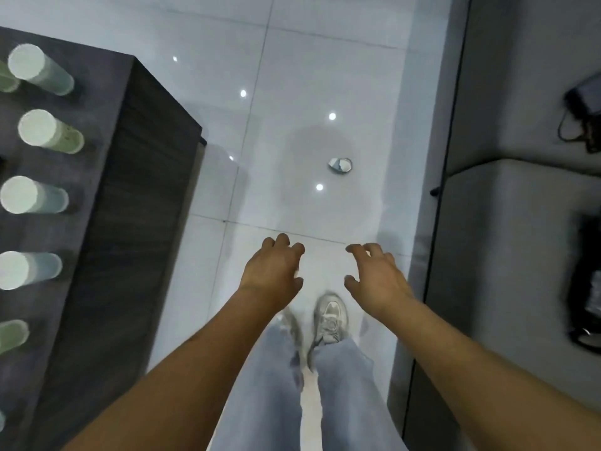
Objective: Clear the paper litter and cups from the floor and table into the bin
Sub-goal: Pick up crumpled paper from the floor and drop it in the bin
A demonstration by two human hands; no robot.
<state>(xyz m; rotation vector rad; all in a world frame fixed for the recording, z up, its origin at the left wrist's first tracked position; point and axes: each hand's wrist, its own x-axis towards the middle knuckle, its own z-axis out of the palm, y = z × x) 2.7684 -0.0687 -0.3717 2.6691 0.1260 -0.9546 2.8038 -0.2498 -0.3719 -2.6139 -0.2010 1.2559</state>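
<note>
A small crumpled piece of paper litter (340,165) lies on the glossy white tiled floor (292,102), well ahead of my feet. Several pale green paper cups (48,131) stand in a row along the dark table (107,222) at the left. My left hand (271,271) and my right hand (377,276) hang side by side above the floor, fingers loosely curled, holding nothing. Both are nearer to me than the litter and apart from it. No bin is in view.
A grey cabinet or counter (507,255) runs along the right, with a dark device and cable (582,112) on it and a black object (585,281) farther down. My jeans and pale sneakers (330,317) are below my hands.
</note>
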